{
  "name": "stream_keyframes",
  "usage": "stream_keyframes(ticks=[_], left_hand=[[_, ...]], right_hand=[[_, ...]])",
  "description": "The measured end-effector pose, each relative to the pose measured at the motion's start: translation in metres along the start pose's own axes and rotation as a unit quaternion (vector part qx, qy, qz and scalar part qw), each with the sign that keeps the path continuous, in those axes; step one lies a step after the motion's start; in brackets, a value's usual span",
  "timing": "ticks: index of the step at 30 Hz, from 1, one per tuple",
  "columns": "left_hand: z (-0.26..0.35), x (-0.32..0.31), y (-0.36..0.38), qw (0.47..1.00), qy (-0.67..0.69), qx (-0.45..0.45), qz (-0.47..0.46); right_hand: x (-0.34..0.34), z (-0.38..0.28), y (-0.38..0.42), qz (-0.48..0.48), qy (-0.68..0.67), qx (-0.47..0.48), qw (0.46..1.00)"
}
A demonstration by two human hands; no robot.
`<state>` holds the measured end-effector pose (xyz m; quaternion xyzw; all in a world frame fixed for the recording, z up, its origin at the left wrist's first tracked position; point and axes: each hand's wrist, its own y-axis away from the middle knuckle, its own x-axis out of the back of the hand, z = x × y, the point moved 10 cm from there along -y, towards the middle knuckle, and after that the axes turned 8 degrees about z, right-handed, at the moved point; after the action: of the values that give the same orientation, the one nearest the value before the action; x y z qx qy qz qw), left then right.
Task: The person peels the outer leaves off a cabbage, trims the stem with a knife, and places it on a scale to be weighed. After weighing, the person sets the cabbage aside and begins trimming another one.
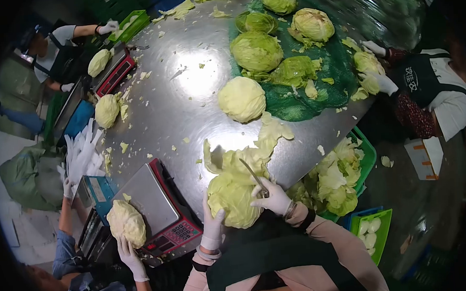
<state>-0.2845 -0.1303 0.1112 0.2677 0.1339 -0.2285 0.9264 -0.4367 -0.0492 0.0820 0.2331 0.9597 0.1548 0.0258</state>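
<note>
My left hand point(213, 226), in a white glove, cups the near left side of a pale green cabbage point(233, 198) at the near edge of the steel table point(187, 79). My right hand point(271, 196), also gloved, grips a knife point(252, 175) whose blade lies across the top of that cabbage. Loose outer leaves point(259, 144) lie on the table just beyond the cabbage.
A trimmed cabbage point(242, 98) sits mid-table beside a green net point(314, 88) with several cabbages. A scale point(151, 202) stands to my left, where another person's gloved hand point(129, 256) holds a cabbage point(126, 222). A green crate of leaves point(336, 179) is at right. Two more people work across the table.
</note>
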Motion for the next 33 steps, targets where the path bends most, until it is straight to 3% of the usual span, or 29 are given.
stream_keyframes(ticks=[2,4,8,11,13,16,17,18,19,21,23,24,25,26,28,29,32,33], left_hand=[[-0.002,0.009,0.001,1.000,0.001,0.010,0.013],[-0.002,0.012,0.001,0.999,-0.042,-0.002,0.000],[-0.012,0.029,-0.006,1.000,-0.012,0.014,-0.004],[-0.009,0.036,-0.008,0.999,-0.031,0.009,-0.004],[-0.008,0.032,-0.011,0.999,0.023,0.024,-0.021],[-0.019,0.038,-0.018,0.993,0.088,0.048,-0.063],[-0.017,0.040,-0.017,0.993,0.091,0.047,-0.061],[-0.024,0.038,-0.015,0.986,0.117,0.098,-0.067],[-0.030,0.034,-0.013,0.976,0.142,0.148,-0.074],[-0.023,0.023,-0.015,0.968,0.166,0.161,-0.097],[-0.015,0.008,-0.011,0.954,0.198,0.206,-0.096],[-0.007,-0.001,-0.011,0.954,0.191,0.204,-0.105],[0.008,-0.009,-0.017,0.967,0.179,0.147,-0.105],[0.025,-0.016,-0.020,0.976,0.167,0.090,-0.105],[0.038,-0.025,-0.021,0.967,0.184,0.115,-0.132],[0.043,-0.019,-0.029,0.971,0.190,0.101,-0.107],[0.069,0.004,-0.065,0.979,0.177,0.037,-0.098],[0.088,0.009,-0.077,0.988,0.143,-0.012,-0.062]], right_hand=[[-0.011,-0.010,-0.017,-0.002,0.021,-0.008,1.000],[-0.011,-0.030,-0.037,0.069,0.095,0.067,0.991],[-0.032,-0.027,-0.080,0.038,0.254,0.166,0.952],[-0.003,-0.016,-0.110,0.067,0.250,0.136,0.956],[0.027,0.024,-0.126,0.065,0.179,-0.031,0.981],[0.047,0.003,-0.113,0.075,0.123,-0.016,0.990],[0.045,-0.012,-0.101,0.048,0.078,-0.082,0.992],[0.045,-0.029,-0.097,0.047,0.080,-0.081,0.992],[0.032,-0.051,-0.096,-0.010,0.049,-0.037,0.998],[0.004,-0.090,-0.096,-0.105,0.017,0.042,0.993],[-0.028,-0.114,-0.113,-0.173,0.048,0.200,0.963],[-0.049,-0.094,-0.128,-0.216,0.053,0.218,0.950],[-0.062,-0.103,-0.129,-0.218,0.152,0.286,0.921],[-0.075,-0.092,-0.135,-0.225,0.226,0.274,0.907],[-0.097,-0.061,-0.148,-0.257,0.356,0.250,0.863],[-0.093,-0.054,-0.142,-0.252,0.357,0.254,0.863],[-0.055,-0.062,-0.115,-0.126,0.318,0.241,0.909],[-0.058,-0.032,-0.133,-0.115,0.464,0.148,0.866]])
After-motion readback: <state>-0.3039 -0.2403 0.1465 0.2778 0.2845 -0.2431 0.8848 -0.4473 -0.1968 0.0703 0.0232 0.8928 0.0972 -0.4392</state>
